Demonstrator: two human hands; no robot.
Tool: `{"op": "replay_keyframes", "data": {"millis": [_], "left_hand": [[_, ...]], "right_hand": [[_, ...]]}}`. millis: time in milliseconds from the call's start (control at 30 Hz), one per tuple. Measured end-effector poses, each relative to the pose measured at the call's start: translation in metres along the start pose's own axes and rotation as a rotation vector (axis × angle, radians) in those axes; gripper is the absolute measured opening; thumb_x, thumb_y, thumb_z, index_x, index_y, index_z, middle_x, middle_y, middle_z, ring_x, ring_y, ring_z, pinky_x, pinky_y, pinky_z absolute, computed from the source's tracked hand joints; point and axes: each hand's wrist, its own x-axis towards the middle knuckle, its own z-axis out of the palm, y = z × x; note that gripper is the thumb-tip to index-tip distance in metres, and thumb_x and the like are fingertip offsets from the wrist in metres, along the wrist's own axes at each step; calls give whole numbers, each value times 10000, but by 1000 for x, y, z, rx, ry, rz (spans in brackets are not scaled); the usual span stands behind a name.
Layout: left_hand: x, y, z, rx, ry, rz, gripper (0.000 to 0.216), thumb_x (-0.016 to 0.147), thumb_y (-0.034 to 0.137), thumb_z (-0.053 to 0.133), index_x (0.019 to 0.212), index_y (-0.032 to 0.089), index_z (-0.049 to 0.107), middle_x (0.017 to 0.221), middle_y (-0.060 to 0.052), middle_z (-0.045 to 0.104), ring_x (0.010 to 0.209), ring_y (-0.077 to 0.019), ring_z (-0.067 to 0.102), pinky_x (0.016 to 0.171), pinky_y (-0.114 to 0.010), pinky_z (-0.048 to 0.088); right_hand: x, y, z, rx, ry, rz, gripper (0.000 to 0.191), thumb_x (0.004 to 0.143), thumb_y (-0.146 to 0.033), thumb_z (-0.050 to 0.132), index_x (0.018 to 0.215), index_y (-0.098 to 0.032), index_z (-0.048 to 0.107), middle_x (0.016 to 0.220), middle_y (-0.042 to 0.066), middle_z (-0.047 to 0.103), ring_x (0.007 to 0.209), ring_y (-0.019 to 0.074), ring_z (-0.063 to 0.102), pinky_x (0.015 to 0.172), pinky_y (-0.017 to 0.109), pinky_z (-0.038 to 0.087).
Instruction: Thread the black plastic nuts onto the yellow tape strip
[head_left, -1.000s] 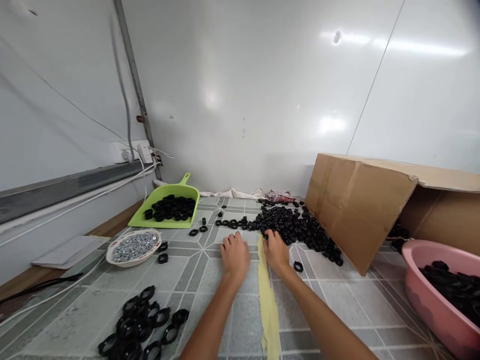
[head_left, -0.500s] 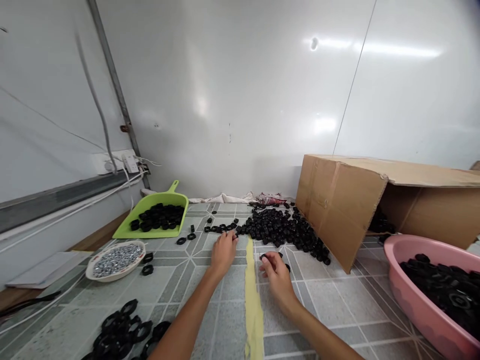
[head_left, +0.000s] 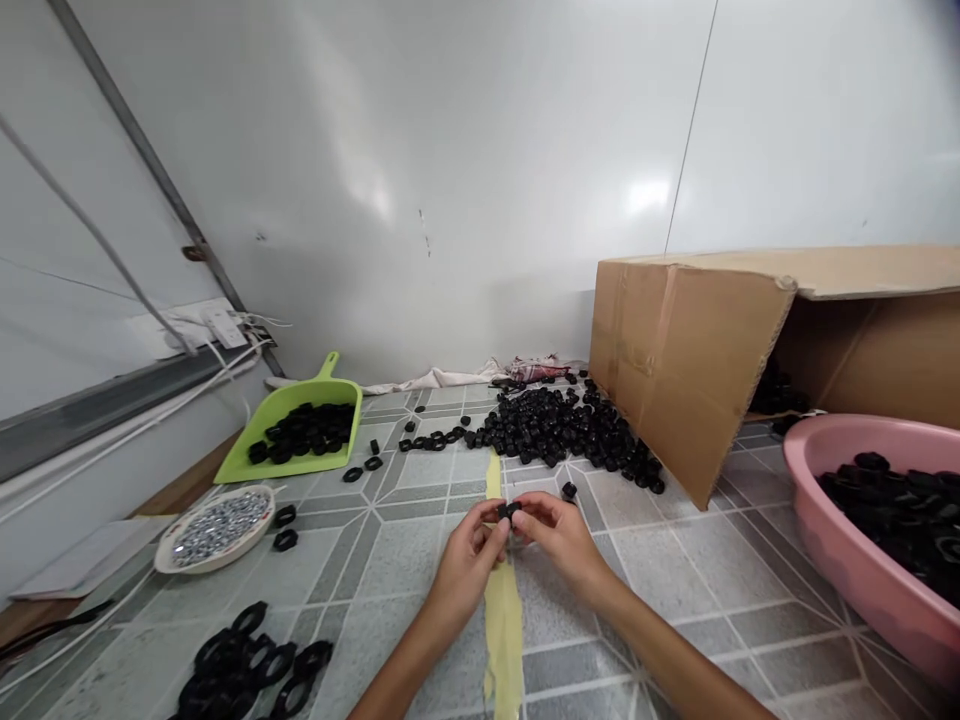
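My left hand point(head_left: 474, 550) and my right hand point(head_left: 559, 535) meet above the yellow tape strip point(head_left: 504, 620). Their thumbs and fingertips pinch small black nut-like pieces point(head_left: 509, 511) held against each other; the fingers partly cover them, so I cannot tell how they fit together. Just beyond the fingers spreads a heap of small black nut-like pieces point(head_left: 555, 425), with a short row of them point(head_left: 433, 441) trailing left. One loose black piece point(head_left: 569, 491) lies behind my right hand.
At left are a green dustpan point(head_left: 281, 467) of black rings, a bowl point(head_left: 166, 562) of small silvery parts and papers point(head_left: 82, 555). More black rings point(head_left: 240, 660) lie front left. A cardboard box point(head_left: 652, 370) and a pink basin point(head_left: 817, 530) of black parts stand right.
My left hand has left the row of black pieces and come back toward me to meet my right hand. Black pieces are now together between both hands' fingertips. The view has shifted slightly.
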Motion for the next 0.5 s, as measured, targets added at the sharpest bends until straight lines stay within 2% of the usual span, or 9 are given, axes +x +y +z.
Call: {"op": "replay_keyframes", "data": {"millis": [200,400,500], "left_hand": [[-1,3,-3,18,-23,-54,475,840,516,675,1165,174,623,924,-65,661,750,-162,579,691,-274,471],[-4,0,-3,78,-23,-23,428,879,472,640,1216,210,644,1060,-91,698,915,-221,621,818,-320,492],[-5,-1,-3,83,-41,-25,431,885,484,625,1213,206,653,1027,-88,696,864,-209,615,754,-296,491]], "right_hand": [[1,-3,-5,-53,-49,39,357,748,-443,791,974,-170,747,890,76,737,787,205,657,758,349,527],[-5,-11,-13,-200,-124,-22,268,820,-331,730,1054,-201,738,1092,90,707,1003,240,659,898,373,513],[-10,-13,-14,-330,-98,-81,211,855,-286,689,1048,-208,722,1050,77,703,965,224,662,884,361,515]]}}
